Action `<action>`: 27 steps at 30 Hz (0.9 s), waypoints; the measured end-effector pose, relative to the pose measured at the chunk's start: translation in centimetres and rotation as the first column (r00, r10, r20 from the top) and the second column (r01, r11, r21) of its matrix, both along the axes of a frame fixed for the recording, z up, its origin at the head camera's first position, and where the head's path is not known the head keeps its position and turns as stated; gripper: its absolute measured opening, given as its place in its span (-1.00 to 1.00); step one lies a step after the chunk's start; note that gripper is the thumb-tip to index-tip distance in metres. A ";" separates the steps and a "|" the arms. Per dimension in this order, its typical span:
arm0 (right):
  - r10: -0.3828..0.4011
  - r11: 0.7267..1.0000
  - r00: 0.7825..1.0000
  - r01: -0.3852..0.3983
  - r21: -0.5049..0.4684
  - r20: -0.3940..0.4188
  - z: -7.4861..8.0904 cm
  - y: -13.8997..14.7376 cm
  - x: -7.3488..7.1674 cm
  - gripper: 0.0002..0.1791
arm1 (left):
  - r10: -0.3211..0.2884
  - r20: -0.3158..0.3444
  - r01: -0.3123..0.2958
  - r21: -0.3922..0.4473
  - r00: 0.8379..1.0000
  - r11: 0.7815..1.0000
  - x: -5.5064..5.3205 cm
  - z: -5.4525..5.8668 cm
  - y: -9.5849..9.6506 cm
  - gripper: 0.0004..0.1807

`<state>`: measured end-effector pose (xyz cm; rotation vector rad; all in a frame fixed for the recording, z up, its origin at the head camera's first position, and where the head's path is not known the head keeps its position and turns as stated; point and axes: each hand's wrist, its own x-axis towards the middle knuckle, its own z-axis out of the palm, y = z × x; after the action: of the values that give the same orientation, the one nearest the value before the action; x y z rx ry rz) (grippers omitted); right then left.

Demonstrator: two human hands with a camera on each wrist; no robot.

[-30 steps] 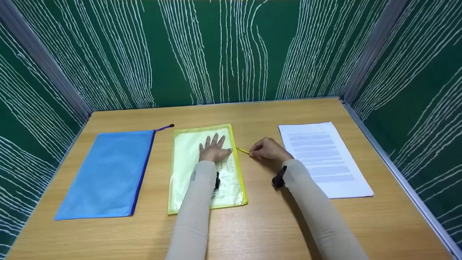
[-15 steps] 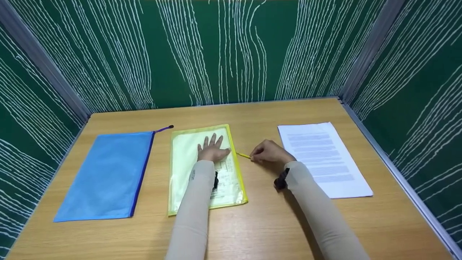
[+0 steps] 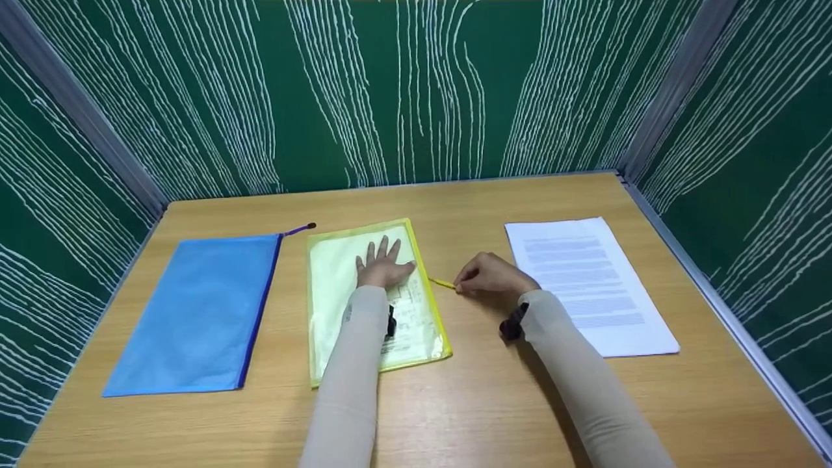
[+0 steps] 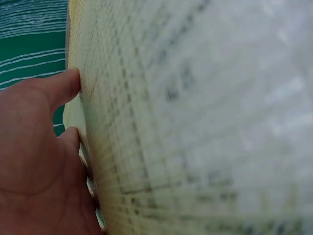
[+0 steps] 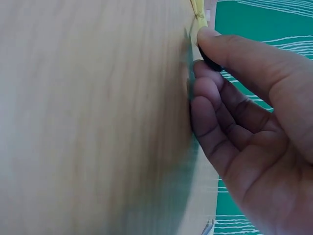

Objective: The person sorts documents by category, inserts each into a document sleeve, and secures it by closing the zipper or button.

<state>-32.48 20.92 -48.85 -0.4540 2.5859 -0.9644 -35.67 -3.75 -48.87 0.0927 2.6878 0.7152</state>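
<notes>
A yellow-edged zip folder (image 3: 415, 312), clear enough to show printed paper inside, lies in the middle of the table. My left hand (image 3: 385, 270) rests on its upper part, palm down with fingers spread. In the left wrist view the left thumb (image 4: 63, 88) touches the printed surface. Just right of the folder, my right hand (image 3: 491, 273) pinches the end of a yellow zip-pull strap (image 3: 443, 283) that runs from the folder's right edge. The right wrist view shows the strap's black tip (image 5: 210, 59) between thumb and fingers, with the other fingers curled.
On the left lies a blue zip folder (image 3: 195, 312) with a purple zip and a dark-tipped pull. A stack of printed paper (image 3: 585, 279) lies to the right, beside my right forearm. Green panels (image 3: 442, 97) with white lines border the wooden table (image 3: 429, 422).
My right hand has moved slightly rightward and toward me, still pinching the zip pull. The yellow folder has turned slightly under my left hand, which stays resting on it. The view shifts a little.
</notes>
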 end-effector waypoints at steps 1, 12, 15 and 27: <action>-0.003 1.000 1.000 0.003 -0.002 0.010 0.0 0.1 0.0 -0.89 | 0.007 -0.003 -0.007 0.003 1.000 1.000 0.0 0.0 -0.1 -0.20; 0.103 0.995 0.994 -0.103 -0.006 0.028 0.5 1.3 1.1 -0.91 | 0.030 -0.017 -0.030 0.021 0.999 0.999 -0.4 0.0 -0.6 -0.19; 0.129 0.992 0.991 -0.129 -0.004 0.046 0.7 1.7 1.3 -0.91 | 0.027 -0.005 -0.027 0.031 1.000 0.999 -0.7 0.0 -0.5 -0.18; 0.199 0.980 0.974 -0.198 -0.025 0.110 0.9 3.1 2.5 -0.91 | -0.002 0.003 0.002 0.022 1.000 1.000 -1.0 0.1 -1.1 -0.19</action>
<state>-29.94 24.02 -47.96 -0.6306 2.3821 -0.9123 -36.71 -4.89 -48.74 0.1003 2.6772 0.7441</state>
